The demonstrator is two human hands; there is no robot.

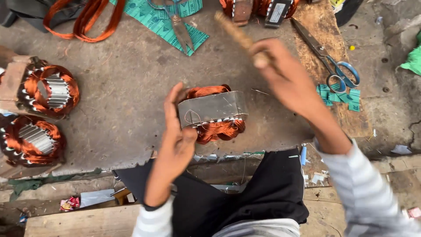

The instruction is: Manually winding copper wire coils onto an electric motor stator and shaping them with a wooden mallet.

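Left grip [177, 131] on stator [213, 112], right hand [280, 72] raised

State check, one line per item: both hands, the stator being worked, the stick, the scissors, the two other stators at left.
left hand: gripping the stator's end, steadying it
right hand: raised, closed on the wooden stick
wooden stick: held tilted above the bench, blurred
stator: on its side, copper windings bulging both ends
scissors: lying on board, blades closed
two stators at left: wound, resting untouched
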